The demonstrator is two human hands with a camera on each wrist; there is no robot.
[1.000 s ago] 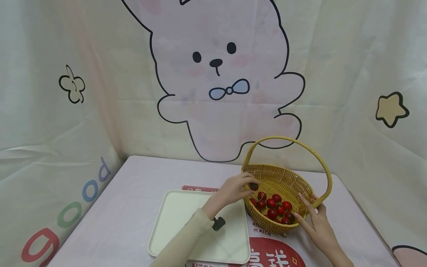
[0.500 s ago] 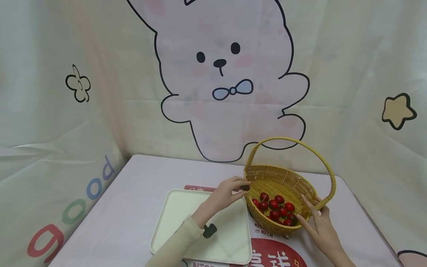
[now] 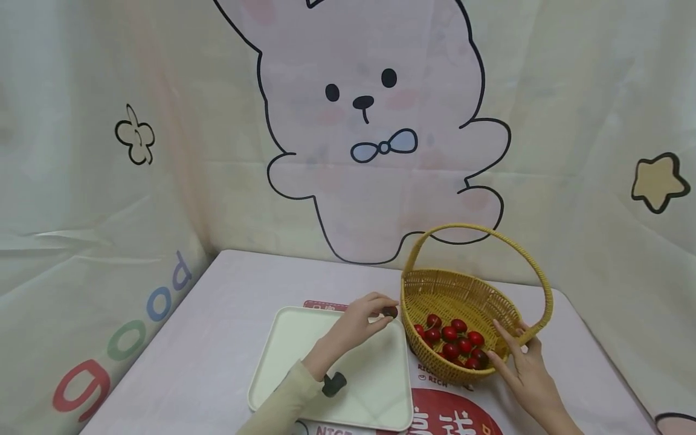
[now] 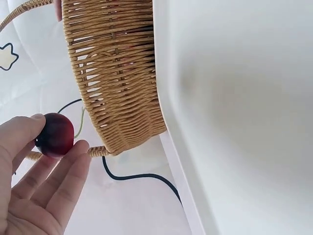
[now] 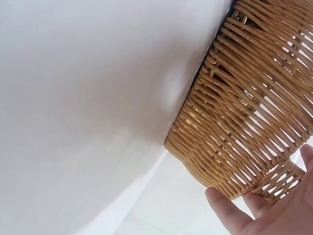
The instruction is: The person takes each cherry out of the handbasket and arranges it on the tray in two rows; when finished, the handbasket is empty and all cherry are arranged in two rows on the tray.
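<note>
My left hand pinches a dark red cherry between thumb and fingertips, and a green stem shows behind it in the left wrist view. In the head view this hand is over the upper right part of a pale rectangular tray, just left of a yellow wicker basket. Several red cherries lie in the basket's front part. At the basket's right side, by the foot of its tall handle, my right hand grips the rim. Its fingers show against the woven outer wall in the right wrist view.
The basket handle arches high over the basket. A red printed patch shows on the white table in front of the basket. Cloth walls with cartoon drawings enclose the table at the back and both sides.
My left hand has come out from over the basket, moving left and slightly down to the tray with the cherry. The right hand keeps its hold on the rim. The head view has shifted slightly.
</note>
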